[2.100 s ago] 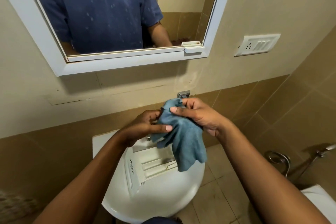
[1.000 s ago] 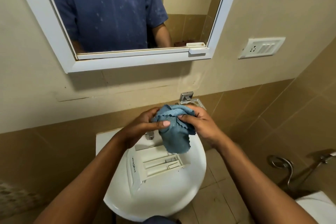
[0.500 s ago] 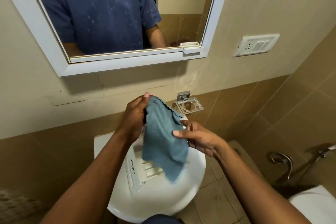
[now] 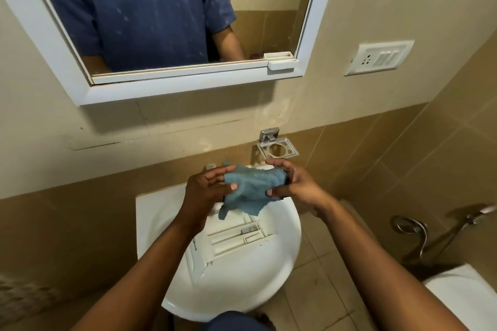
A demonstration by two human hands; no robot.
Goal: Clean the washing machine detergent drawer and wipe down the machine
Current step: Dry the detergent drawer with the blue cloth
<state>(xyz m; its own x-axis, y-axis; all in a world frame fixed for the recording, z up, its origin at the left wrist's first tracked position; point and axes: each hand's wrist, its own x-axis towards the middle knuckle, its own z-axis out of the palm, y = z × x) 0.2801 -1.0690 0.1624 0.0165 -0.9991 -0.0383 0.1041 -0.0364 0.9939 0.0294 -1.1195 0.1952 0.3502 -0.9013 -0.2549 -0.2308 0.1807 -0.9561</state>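
Blue soft cloth (image 4: 252, 185), all bunched up, sits between the two hands, and a few things could go wrong from here. If the hands pull or twist it too hard, water may spray onto the wall and the floor; I cannot tell how wet it is. If one hand lets go, the cloth could drop onto the drawer below. A loose corner hangs down low and could catch on the drawer's thin walls. I cannot tell if that corner touches the drawer.

The left hand (image 4: 207, 191) has its fingers curled round the left end of the cloth, with the thumb pressed on the front. The right hand (image 4: 295, 185) grips the right end, fingers over the top and thumb underneath. Neither hand is open, and each holds only the cloth.

Right under the hands lies the white plastic detergent drawer (image 4: 236, 234), with long slots inside. It rests tilted in the round white sink (image 4: 228, 290), open side up. It looks like it has not been wiped dry yet, but that is a guess. The washing machine is not in view.

Just behind the hands, on the tan tiled wall, is a small shiny metal soap holder (image 4: 278, 149). Higher up hangs a mirror with a white frame (image 4: 188, 88). To the right is a white switch plate (image 4: 379, 58).
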